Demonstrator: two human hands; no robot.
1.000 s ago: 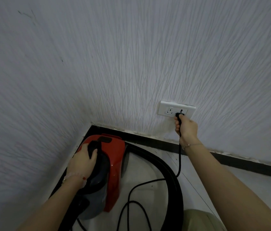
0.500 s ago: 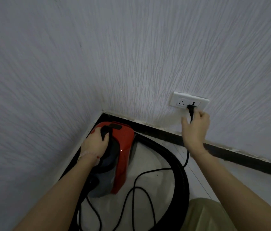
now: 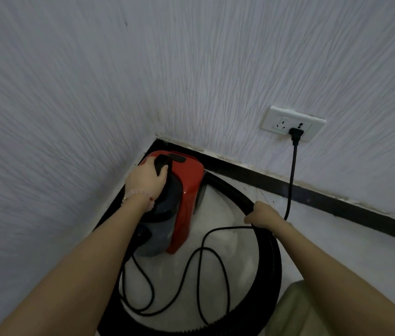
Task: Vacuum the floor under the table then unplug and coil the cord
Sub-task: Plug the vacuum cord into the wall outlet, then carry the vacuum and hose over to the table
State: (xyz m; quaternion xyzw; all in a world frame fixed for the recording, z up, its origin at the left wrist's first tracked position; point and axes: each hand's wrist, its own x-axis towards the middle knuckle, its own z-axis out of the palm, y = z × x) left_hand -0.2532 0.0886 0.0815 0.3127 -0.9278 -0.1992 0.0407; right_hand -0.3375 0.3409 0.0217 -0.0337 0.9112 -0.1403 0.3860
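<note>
The right hand (image 3: 263, 214) has left the plug (image 3: 296, 134) and dropped to clamp around the hose (image 3: 235, 194), below the outlet (image 3: 293, 123). The left hand (image 3: 146, 179) grips the vacuum (image 3: 186, 190) handle, left of the outlet.

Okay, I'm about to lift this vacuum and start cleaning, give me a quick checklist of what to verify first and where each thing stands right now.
1. Black plug seated in the white wall socket: ok.
2. Left hand closed on the black carry handle of the red canister vacuum: ok.
3. Right hand gripping the black ribbed hose: ok.
4. Thin black power cord free of tangles: not ok, it loops on the floor inside the hose curve.
5. Cord clear of the right hand: cannot tell, it passes beside the fingers.
6. Power switch state: cannot tell.
</note>
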